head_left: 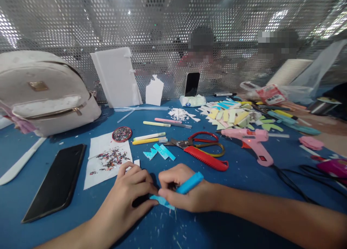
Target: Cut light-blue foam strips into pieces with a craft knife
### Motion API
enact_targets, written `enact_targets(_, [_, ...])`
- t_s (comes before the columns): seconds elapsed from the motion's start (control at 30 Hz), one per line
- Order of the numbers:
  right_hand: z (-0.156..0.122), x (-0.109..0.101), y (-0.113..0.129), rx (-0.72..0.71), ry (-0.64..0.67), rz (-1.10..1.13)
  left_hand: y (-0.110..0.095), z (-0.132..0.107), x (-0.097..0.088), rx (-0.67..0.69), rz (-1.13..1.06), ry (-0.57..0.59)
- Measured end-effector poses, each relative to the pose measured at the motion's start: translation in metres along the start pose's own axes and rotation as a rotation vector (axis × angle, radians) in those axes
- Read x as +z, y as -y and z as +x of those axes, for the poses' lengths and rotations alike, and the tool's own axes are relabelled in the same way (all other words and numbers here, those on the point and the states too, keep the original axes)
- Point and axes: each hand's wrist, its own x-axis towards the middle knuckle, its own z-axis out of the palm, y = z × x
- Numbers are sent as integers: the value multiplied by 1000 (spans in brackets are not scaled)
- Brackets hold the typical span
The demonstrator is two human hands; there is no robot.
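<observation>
My right hand (187, 191) is closed around a blue marker (191, 182), its lower end hidden by my fingers over a small light-blue strip (166, 202). My left hand (132, 189) pins the strip's left end to the blue table with thumb and fingertips. Just beyond my hands lie several cut light-blue pieces (164, 152). Scissors (187, 143) with red and yellow handles and a red box cutter (207, 158) rest behind my right hand. Near my left fingers, a white sheet (93, 153) carries dark glittery bits and a round red-rimmed dish (122, 134).
A black phone (54, 184) and a pale backpack (51, 93) are on the left. Several pens (149, 141) lie mid-table. Toward the right are a pink glue gun (252, 140) with its black cord and a heap of coloured scraps (230, 115). A perforated metal panel (162, 32) stands behind.
</observation>
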Motion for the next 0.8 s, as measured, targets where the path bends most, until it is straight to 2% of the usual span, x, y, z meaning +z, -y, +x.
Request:
enact_targets(0.13, [-1,1,-2,-38,58,-53,-1,-1,0,0,2,11])
enact_targets(0.3, [-1,0,-1,39,59,20,-1,-1,-1,-7,3,16])
enact_targets(0.67, [-1,-1,-2,35,94,-9,-2,-1,-1,-6,-5,6])
enact_targets(0.8, [0,-2,0,79,99,21,-2,-2,0,-7,0,17])
